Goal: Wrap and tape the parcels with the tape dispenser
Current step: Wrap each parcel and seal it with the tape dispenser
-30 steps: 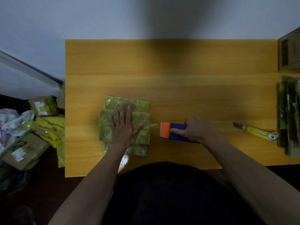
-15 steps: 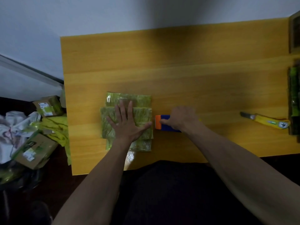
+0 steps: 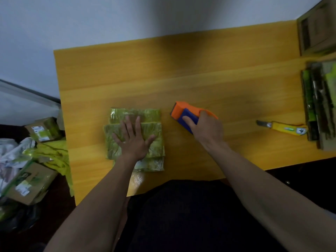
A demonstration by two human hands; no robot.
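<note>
**Parcel held flat, tape dispenser gripped beside it**

1. Work surface: a yellow wooden table (image 3: 181,73) fills the centre of the view, with the person's torso at its 6 o'clock edge.

2. Parcels: a stack of green film-wrapped parcels (image 3: 154,142) lies flat on the table, left of centre. The upper packet overlaps the others, which project at 12 o'clock and 6 o'clock.

3. Left hand (image 3: 133,140): rests palm-down on top of the stack, fingers straight and spread, pointing toward 12 o'clock. It presses the parcels and grips nothing.

4. Right hand (image 3: 207,128): fingers and thumb are curled round the orange and blue tape dispenser (image 3: 185,111). The dispenser sits at 3 o'clock of the stack, near it but apart, with its orange end toward 10 o'clock. Whether its underside touches the table cannot be told.

5. Other items on the table: a yellow utility knife (image 3: 285,128) lies at 3 o'clock of the dispenser, well apart from it, blade end toward 9 o'clock. Just beyond the knife, at the table's 3 o'clock edge, stands a stack of flattened cardboard (image 3: 320,106).

6. Floor at 9 o'clock of the table: cardboard boxes (image 3: 31,180) with labels, among crumpled wrapping.
</note>
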